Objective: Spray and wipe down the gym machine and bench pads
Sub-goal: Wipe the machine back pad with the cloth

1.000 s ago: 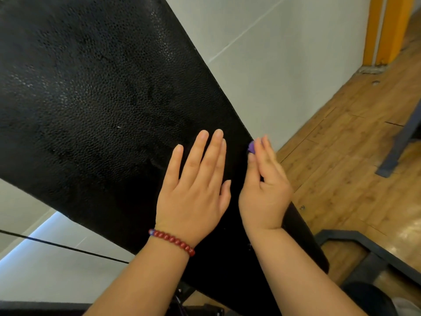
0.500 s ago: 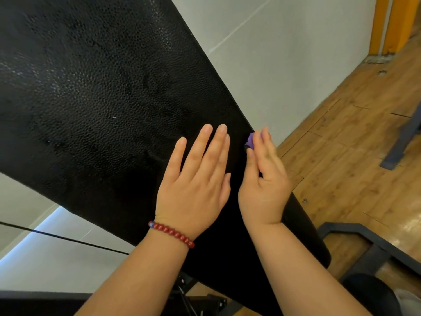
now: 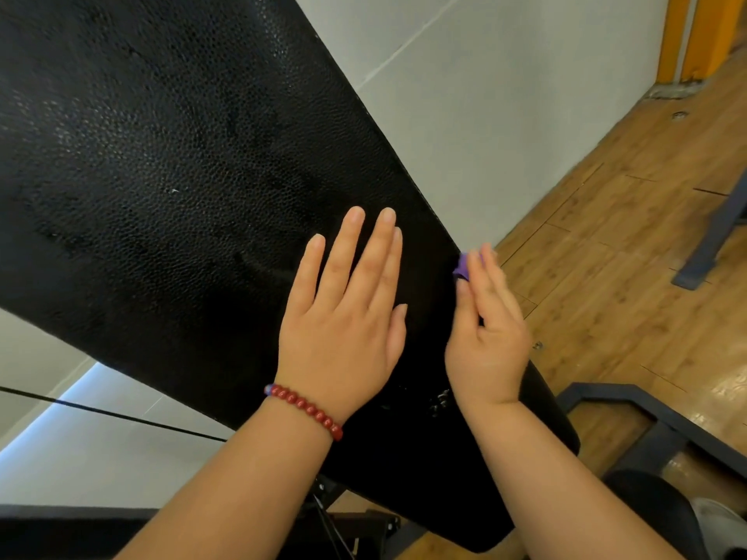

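A large black textured bench pad [image 3: 169, 163] slants across the view from upper left to lower right. My left hand [image 3: 343, 317], with a red bead bracelet on the wrist, lies flat on the pad's face with straight fingers. My right hand [image 3: 485, 329] is at the pad's right edge, thumb on the face and fingers along the side. It pinches a small purple cloth [image 3: 461, 265] against that edge. Only a corner of the cloth shows by the fingertips. No spray bottle is in view.
A pale grey wall [image 3: 505, 95] stands right behind the pad. Wooden floor [image 3: 626, 236] spreads to the right, with dark metal frame bars [image 3: 646, 402] at lower right and another bar [image 3: 715, 240] at the right edge. An orange post [image 3: 695, 34] rises at top right.
Both hands stay at nearly the same place on the pad. My right hand with the cloth has shifted slightly along the pad's right edge, and the view has drifted a little.
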